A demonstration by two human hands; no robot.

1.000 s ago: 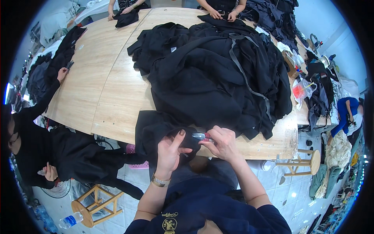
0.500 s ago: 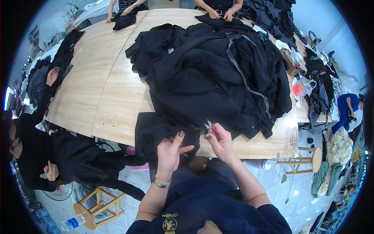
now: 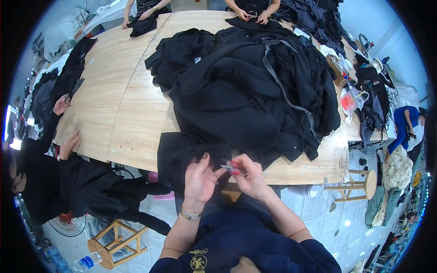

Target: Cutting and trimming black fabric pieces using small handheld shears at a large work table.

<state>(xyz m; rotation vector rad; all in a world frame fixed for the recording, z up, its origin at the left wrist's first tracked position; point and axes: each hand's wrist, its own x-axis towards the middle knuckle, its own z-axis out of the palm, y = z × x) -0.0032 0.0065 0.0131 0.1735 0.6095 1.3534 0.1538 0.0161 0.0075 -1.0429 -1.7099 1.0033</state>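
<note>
My right hand [image 3: 251, 178] is closed around a small pair of thread snips [image 3: 233, 168] with red handles and pale blades. The blades point left, close to the fingertips of my left hand [image 3: 200, 182]. That hand is turned palm inward, thumb raised and apart from the fingers, against a black cloth piece [image 3: 175, 150]. This piece lies over the table's near edge and partly hangs down; what lies behind my left fingers is hidden. Just beyond both hands spreads a large heap of black garments [image 3: 227, 100], with a grey strip [image 3: 276, 75] across it.
The wooden table [image 3: 98, 91] curves around the heap. Two co-workers handle black cloth at the far edge; another person [image 3: 68, 182] stands at the left. Right of the heap sits a plastic bag with a red drink [image 3: 350, 101]. Stools [image 3: 364, 185] stand on the floor.
My right hand has lowered and turned the snips leftward, bringing them to my left fingers. My left hand has shifted slightly. The person at the left has brought a second hand to the table edge.
</note>
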